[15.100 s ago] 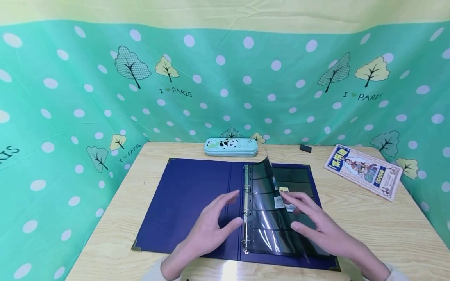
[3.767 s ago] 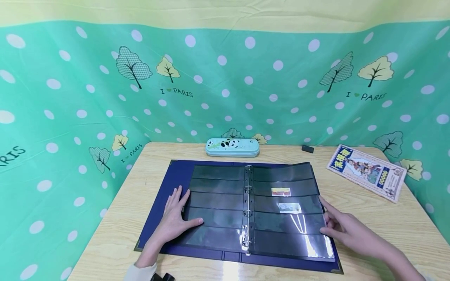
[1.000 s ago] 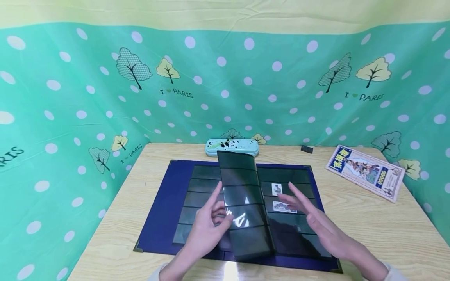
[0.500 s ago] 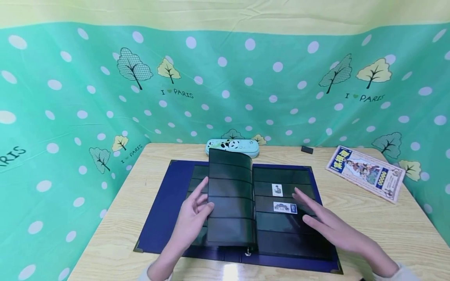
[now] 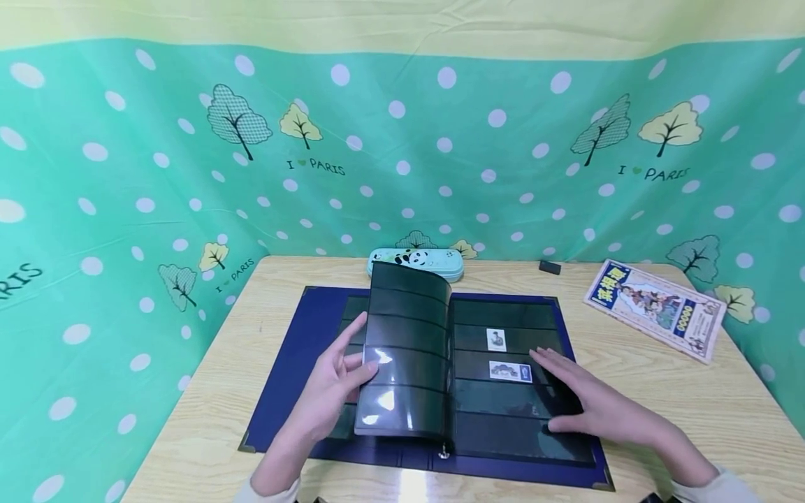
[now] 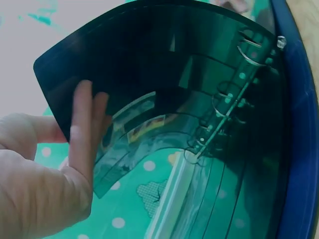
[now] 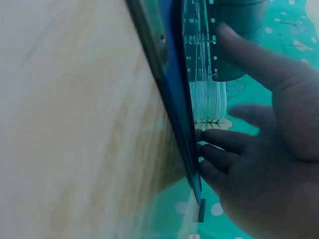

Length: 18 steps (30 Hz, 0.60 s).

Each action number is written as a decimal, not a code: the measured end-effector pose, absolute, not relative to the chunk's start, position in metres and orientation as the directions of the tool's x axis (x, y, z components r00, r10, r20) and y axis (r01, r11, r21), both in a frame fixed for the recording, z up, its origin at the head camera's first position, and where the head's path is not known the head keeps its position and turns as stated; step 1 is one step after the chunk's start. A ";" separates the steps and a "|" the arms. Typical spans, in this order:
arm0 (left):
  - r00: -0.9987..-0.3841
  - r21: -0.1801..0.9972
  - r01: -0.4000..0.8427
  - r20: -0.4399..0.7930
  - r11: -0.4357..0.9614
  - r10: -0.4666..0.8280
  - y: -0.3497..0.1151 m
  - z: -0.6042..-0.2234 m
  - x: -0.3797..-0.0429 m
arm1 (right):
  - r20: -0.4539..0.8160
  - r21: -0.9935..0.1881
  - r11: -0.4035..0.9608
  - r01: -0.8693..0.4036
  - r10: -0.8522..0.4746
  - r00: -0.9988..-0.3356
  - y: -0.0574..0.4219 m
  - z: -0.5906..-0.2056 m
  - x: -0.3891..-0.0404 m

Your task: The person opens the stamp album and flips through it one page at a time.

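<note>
A blue stamp album (image 5: 283, 377) lies spread on the table with its black pocket pages on rings. My left hand (image 5: 323, 388) pinches the outer edge of a raised page (image 5: 405, 349), thumb on the near face and fingers behind. In the left wrist view that page (image 6: 149, 59) curves up from the metal rings (image 6: 249, 55), and strips with coloured pieces show through it. My right hand (image 5: 591, 398) has its fingers spread at the outer part of the right page, beside an upright stamp (image 5: 496, 340) and a wider stamp (image 5: 510, 372) in the pockets.
A light blue panda pencil case (image 5: 440, 263) stands behind the album, partly covered by the raised page. A small black block (image 5: 550, 267) and a pink illustrated booklet (image 5: 657, 307) lie at the back right. A green dotted cloth (image 5: 402, 140) surrounds the wooden table (image 5: 679, 419).
The page with the red-yellow stamp has been lifted off the right side and swung left by my left hand, uncovering two other stamps. My right hand has let go and lowered toward the right page.
</note>
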<state>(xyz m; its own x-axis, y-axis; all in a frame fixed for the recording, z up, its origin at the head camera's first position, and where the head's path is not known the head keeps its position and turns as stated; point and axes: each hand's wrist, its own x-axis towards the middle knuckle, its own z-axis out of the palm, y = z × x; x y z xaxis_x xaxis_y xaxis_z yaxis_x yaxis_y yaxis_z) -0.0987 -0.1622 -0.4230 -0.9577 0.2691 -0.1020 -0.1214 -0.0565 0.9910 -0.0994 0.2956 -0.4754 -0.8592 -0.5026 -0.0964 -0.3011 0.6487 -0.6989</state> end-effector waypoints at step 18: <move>-0.961 0.915 -0.090 0.023 -0.394 0.274 -0.172 -0.432 -0.113 | -0.136 -0.689 0.650 -0.321 -0.551 -0.823 0.297 -0.478 -0.099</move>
<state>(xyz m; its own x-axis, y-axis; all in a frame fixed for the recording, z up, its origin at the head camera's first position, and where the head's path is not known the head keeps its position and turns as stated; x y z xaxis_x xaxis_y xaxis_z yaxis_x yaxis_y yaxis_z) -0.1128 -0.1716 -0.4321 -0.9614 0.2743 0.0231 -0.0903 -0.3936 0.9148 -0.0987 0.2966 -0.4784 -0.8230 -0.5514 -0.1362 -0.3215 0.6500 -0.6886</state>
